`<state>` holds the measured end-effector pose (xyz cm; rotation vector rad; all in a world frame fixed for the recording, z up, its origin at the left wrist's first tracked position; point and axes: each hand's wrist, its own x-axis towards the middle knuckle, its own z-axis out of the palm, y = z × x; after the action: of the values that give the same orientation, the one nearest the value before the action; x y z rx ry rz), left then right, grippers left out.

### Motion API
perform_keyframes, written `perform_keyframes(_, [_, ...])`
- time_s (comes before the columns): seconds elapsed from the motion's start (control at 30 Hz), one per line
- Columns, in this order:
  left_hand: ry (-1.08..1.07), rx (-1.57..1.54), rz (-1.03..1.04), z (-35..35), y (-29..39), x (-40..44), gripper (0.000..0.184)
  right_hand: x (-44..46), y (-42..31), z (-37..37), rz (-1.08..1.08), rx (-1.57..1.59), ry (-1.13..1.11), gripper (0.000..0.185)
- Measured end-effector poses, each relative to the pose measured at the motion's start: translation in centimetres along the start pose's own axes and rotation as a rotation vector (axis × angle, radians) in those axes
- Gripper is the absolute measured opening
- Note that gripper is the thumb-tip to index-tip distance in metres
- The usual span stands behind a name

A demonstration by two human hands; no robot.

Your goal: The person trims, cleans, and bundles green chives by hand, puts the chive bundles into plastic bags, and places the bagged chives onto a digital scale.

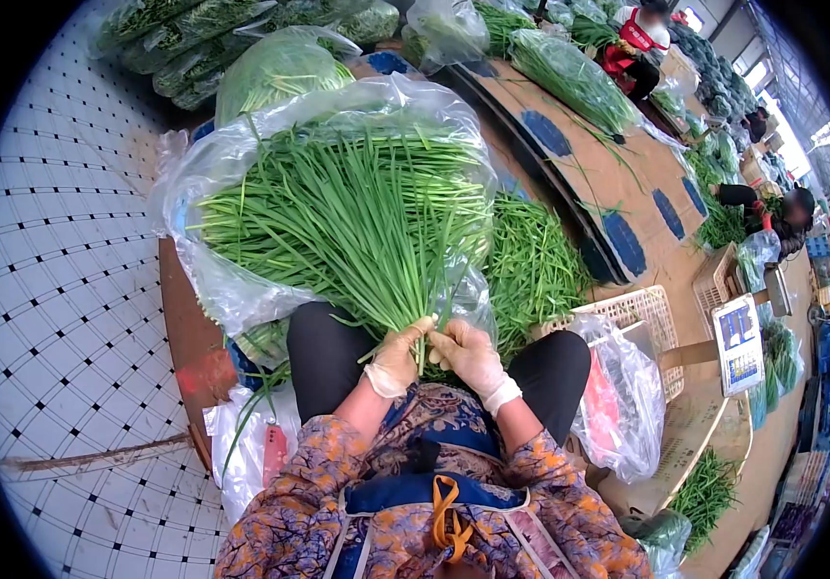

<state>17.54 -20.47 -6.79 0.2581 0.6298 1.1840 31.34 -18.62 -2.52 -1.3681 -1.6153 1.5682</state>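
My left hand (pixel 399 359), in a thin pale glove, is closed around the base of a bunch of garlic chives (pixel 362 227). The long green leaves fan out away from me. My right hand (pixel 474 361), gloved the same way, is closed in a pinch beside the left, fingertips nearly touching it. A thin leaf or two seems to run into its fingers, though the tips are partly hidden. Beneath the bunch, more chives (pixel 246 207) lie in a large open clear plastic bag (pixel 183 193). Loose chives (pixel 531 256) are heaped just right of the bag.
A cream plastic crate (pixel 661 323) and a digital scale (pixel 739 345) stand to my right. Close to my right knee is a plastic bag (pixel 639 425) with something red inside. White tiled floor (pixel 87 261) spreads on the left. Other people (pixel 642 39) sit among bagged greens farther back.
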Motion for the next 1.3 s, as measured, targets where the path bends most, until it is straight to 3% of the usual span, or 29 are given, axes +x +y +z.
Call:
perform_keyframes(0.07, [0.096,-0.108,-0.06,0.1,0.0,0.0,0.02,-0.7,-0.3,-0.7,-0.071,-0.046,-0.005,0.011])
perform_keyframes(0.13, [0.142,-0.096,-0.053,-0.8,-0.3,0.2,0.023,-0.7,-1.5,-1.7,0.018,0.38,0.216,0.017])
perform_keyframes(0.2, [0.195,-0.153,-0.087,-1.3,-0.2,0.0,0.026,1.4,0.8,-3.8,-0.053,0.397,0.313,0.024])
perform_keyframes(0.27, [0.069,-0.194,-0.096,-1.9,-0.3,-0.2,0.029,2.7,0.0,-4.5,0.172,0.373,0.236,0.03])
perform_keyframes(0.33, [-0.037,-0.268,-0.118,-1.3,0.0,-0.4,0.029,4.1,0.9,-3.5,0.267,0.382,0.015,0.036])
perform_keyframes(0.4, [-0.023,-0.236,-0.102,-0.8,0.1,-0.6,0.029,5.8,3.4,-2.0,0.263,0.673,-0.153,0.031])
perform_keyframes(0.47, [-0.075,-0.298,-0.093,-0.7,0.2,-0.7,0.028,5.6,2.0,-0.2,0.264,0.863,-0.098,0.023])
perform_keyframes(0.6, [-0.1,-0.279,-0.093,-1.5,0.2,-0.6,0.027,5.4,1.0,-0.1,0.17,0.8,-0.095,0.019])
perform_keyframes(0.7, [-0.019,-0.208,-0.059,-1.9,-0.2,-0.5,0.031,5.3,1.5,-0.9,0.116,0.548,-0.024,0.02])
perform_keyframes(0.8, [-0.095,-0.182,0.009,-1.0,-0.3,0.0,0.028,3.0,-0.1,-1.6,0.135,0.279,0.057,0.018])
perform_keyframes(0.87, [-0.134,-0.189,0.006,-0.7,-0.2,0.3,0.024,2.2,0.3,-2.0,0.143,0.499,0.129,0.014])
perform_keyframes(0.97, [0.047,-0.129,0.02,-0.2,-0.2,0.2,0.021,3.4,1.1,-4.7,0.1,0.538,0.193,0.014])
perform_keyframes(1.1, [0.04,-0.165,-0.017,-0.6,-0.2,0.2,0.02,5.3,2.0,-8.4,0.008,0.817,0.375,0.011])
perform_keyframes(1.27, [-0.016,-0.223,0.045,0.3,0.3,0.7,0.018,5.6,3.8,-8.9,-0.153,0.946,0.29,0.011])
perform_keyframes(1.3, [-0.022,-0.247,0.069,0.9,0.7,0.4,0.018,5.6,3.3,-9.4,-0.123,0.953,0.422,0.011])
